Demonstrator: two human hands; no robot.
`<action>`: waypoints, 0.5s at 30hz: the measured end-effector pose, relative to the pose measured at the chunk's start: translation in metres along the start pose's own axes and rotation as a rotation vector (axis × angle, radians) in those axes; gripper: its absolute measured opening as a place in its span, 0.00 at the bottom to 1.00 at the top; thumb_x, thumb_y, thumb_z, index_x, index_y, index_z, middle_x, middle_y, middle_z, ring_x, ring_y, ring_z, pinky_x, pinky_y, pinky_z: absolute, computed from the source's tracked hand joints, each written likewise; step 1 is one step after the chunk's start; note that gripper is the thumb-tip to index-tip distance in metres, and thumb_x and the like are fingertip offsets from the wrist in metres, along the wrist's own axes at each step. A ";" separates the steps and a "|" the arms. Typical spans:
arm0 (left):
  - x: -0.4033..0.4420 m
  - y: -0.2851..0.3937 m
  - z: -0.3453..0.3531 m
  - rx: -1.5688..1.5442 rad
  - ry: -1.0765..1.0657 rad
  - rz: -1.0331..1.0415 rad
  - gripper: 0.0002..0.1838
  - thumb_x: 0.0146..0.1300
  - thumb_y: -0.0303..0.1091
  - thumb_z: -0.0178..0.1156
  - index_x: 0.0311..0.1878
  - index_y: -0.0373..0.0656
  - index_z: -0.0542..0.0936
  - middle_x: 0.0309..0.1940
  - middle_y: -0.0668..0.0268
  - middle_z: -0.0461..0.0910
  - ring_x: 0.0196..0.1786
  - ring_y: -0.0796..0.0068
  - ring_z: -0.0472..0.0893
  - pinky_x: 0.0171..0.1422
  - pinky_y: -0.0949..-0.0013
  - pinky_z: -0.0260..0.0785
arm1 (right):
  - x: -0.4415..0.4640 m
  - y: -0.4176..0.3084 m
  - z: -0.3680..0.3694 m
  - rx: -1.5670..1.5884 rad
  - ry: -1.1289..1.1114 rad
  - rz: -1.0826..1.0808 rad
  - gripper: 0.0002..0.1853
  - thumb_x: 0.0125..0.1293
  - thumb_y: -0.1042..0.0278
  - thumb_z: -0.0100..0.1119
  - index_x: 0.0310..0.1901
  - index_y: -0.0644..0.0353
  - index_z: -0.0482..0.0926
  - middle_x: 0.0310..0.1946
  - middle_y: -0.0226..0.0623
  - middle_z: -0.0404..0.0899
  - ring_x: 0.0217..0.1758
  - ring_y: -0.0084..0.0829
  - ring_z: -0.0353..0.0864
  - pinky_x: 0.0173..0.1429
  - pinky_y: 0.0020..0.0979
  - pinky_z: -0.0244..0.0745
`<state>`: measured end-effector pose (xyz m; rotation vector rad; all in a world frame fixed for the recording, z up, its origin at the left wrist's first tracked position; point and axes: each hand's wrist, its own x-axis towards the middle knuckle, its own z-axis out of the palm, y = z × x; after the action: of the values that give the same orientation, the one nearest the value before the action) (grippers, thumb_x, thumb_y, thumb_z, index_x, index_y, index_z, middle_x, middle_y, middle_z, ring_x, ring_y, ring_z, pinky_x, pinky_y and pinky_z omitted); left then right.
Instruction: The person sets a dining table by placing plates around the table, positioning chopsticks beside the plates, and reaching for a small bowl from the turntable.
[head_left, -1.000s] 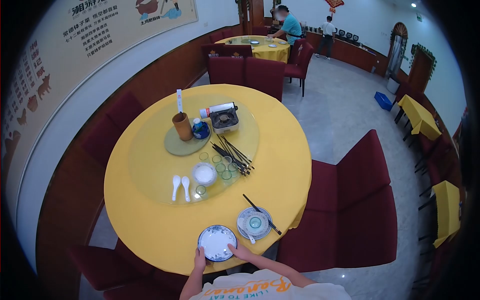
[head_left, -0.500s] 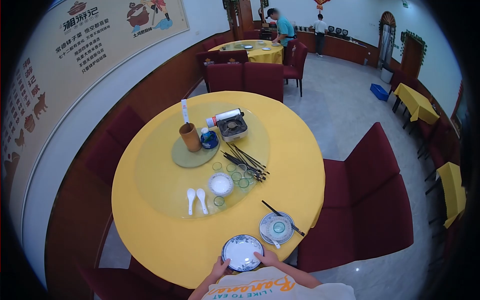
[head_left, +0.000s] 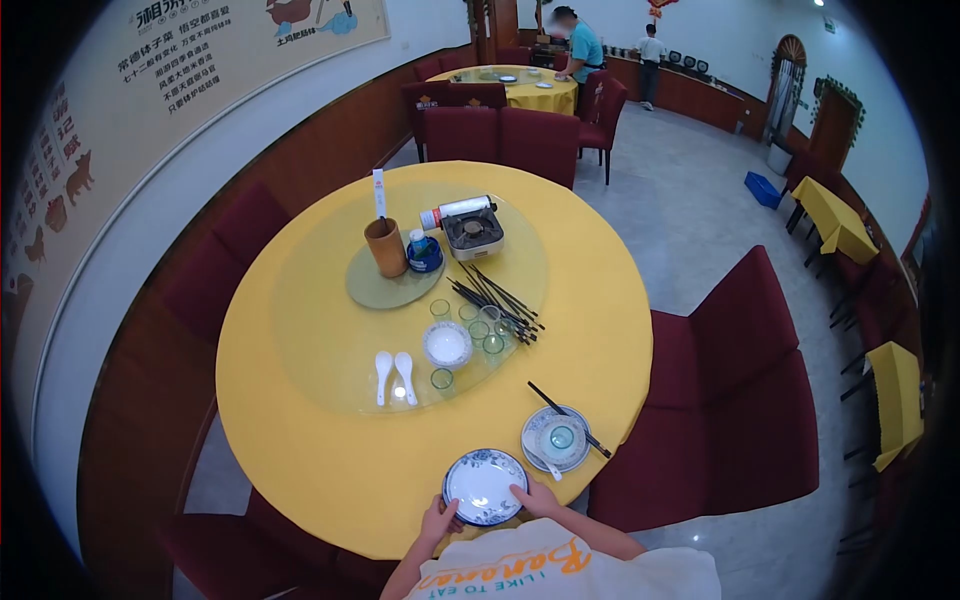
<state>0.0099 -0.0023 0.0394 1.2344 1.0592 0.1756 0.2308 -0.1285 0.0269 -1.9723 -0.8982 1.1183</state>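
Note:
A white plate with blue floral edging (head_left: 485,487) is at the near edge of the round table; more plates may lie beneath it, which I cannot tell. My left hand (head_left: 440,520) grips its left rim, thumb on top. On the right rim, my right hand (head_left: 538,497) holds the same plate, its fingers partly hidden underneath. Right of it stands a place setting: a patterned plate (head_left: 536,462) with a bowl, a small glass (head_left: 562,438), a white spoon (head_left: 545,466) and black chopsticks (head_left: 598,444) resting across.
The glass turntable (head_left: 310,330) carries white spoons (head_left: 383,378), a bowl stack (head_left: 447,345), several glasses (head_left: 441,379), loose chopsticks (head_left: 500,305), a wooden holder (head_left: 386,248) and a portable stove (head_left: 473,232). Red chairs (head_left: 700,440) surround the yellow-clothed table (head_left: 330,470). A person (head_left: 584,48) works at another table.
My view has shifted slightly, so the table appears higher. Both hands still hold the plate at the near table edge. The person in the back has straightened an arm over the far table.

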 end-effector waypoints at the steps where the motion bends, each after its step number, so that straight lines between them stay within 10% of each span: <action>1: -0.002 0.000 0.001 0.007 0.014 0.008 0.26 0.62 0.48 0.55 0.51 0.35 0.64 0.19 0.56 0.78 0.17 0.71 0.78 0.19 0.73 0.70 | -0.001 -0.003 -0.004 0.041 -0.054 0.031 0.36 0.59 0.43 0.50 0.62 0.60 0.59 0.42 0.50 0.78 0.41 0.45 0.80 0.46 0.39 0.72; 15: 0.001 -0.010 0.009 -0.049 0.156 0.045 0.20 0.62 0.47 0.56 0.35 0.36 0.68 0.16 0.59 0.76 0.14 0.71 0.77 0.16 0.74 0.69 | 0.005 -0.015 -0.026 0.136 -0.256 -0.085 0.41 0.55 0.43 0.58 0.61 0.67 0.57 0.42 0.47 0.77 0.31 0.34 0.80 0.35 0.30 0.76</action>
<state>0.0126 -0.0113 0.0296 1.2155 1.1548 0.3352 0.2524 -0.1225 0.0472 -1.6913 -0.9998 1.3651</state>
